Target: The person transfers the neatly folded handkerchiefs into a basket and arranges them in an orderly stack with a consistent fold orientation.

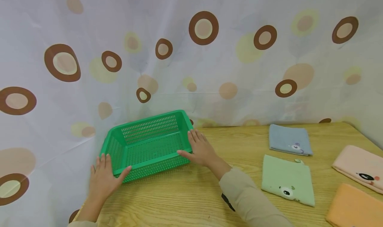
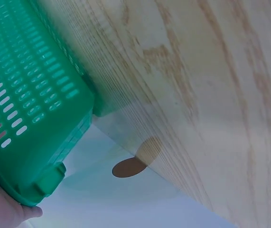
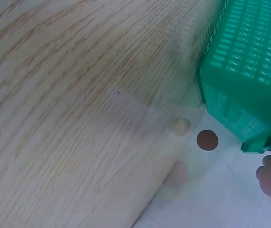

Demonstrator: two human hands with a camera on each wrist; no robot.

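Taking the basket as the middle of the dial, the green basket [image 1: 155,162] stands on the wooden table [image 1: 167,203], slightly askew, with the patterned sheet [image 1: 221,64] behind it at twelve o'clock. The left hand [image 1: 103,178] rests at its front corner, at eight o'clock, fingers straight and slightly spread, thumb stretched well away towards the front rim. The right hand [image 1: 201,150] lies at the near end of the three o'clock side, its four fingers close together and the thumb apart, over the front rim. Whether any fingertips hook beneath the rim I cannot tell, since the wrist views catch only a sliver of each hand. By my judgement the basket is already down on the table, but the letting go is not yet done. The folding looks finished: the blue cloth [image 1: 287,137] and pink cloth [image 1: 362,165] lie near three o'clock, the green cloth [image 1: 285,175] and orange cloth [image 1: 356,208] between three and four, all outside the basket, whose slotted floor shows.
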